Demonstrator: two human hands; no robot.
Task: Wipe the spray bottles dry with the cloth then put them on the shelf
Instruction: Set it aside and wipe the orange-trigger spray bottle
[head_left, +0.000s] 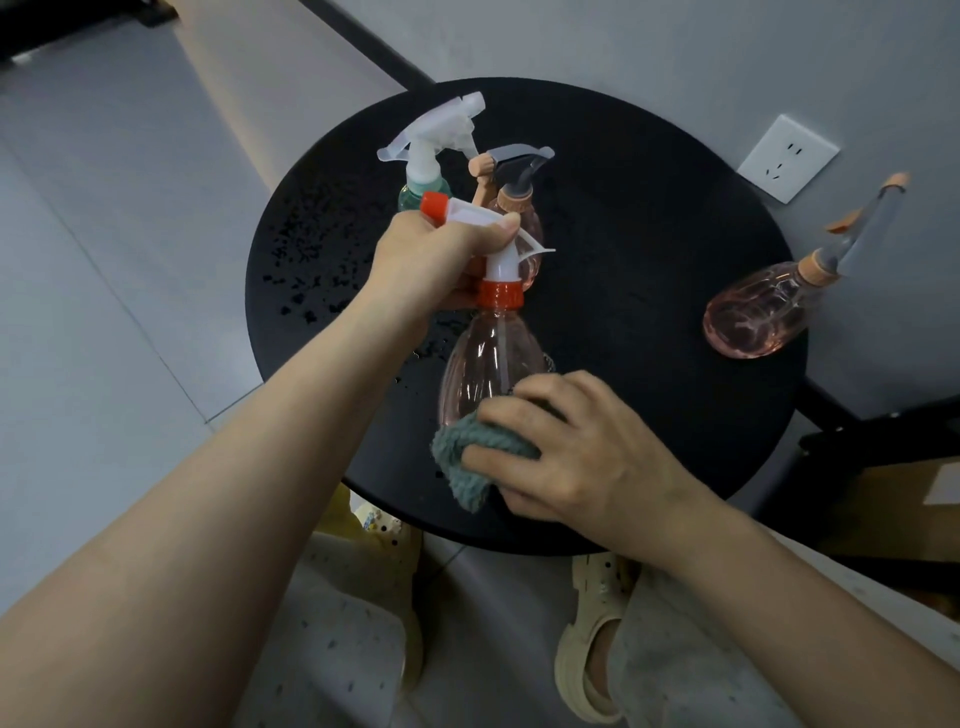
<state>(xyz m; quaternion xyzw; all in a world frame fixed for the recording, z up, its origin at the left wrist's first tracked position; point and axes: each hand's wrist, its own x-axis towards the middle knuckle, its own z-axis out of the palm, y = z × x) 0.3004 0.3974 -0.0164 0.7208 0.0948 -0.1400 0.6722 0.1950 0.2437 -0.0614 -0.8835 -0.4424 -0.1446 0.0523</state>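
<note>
- Here, the clear pink plastic spray bottle with the orange collar and white trigger head (493, 364) is held up over the round black table (649, 208), tilted, its base toward the person.
- The risk, as I judge it: the body looks slick, and the bottle hangs from its head alone, so a firm rub from below could twist it out of the fingers and drop it onto the bottles standing behind.
- The left hand (441, 260) is wrapped round the trigger head, thumb laid along the top, fingers curled under the neck.
- The right hand (566, 447) clutches the bunched grey-green knitted cloth (467, 457), fingers curled over it, pressing it to the lower body of the bottle.
- Just behind stand a green-bodied bottle with a translucent white sprayer (431, 150) and a pink bottle with a tan cap and grey trigger (514, 202), close together.
- Well apart, at the table's right edge, stands a second pink bottle with a tan cap (763, 312).
- Water beads (306, 260) on the table's left side could re-wet a bottle set down there.
- No shelf is clearly in view.
</note>
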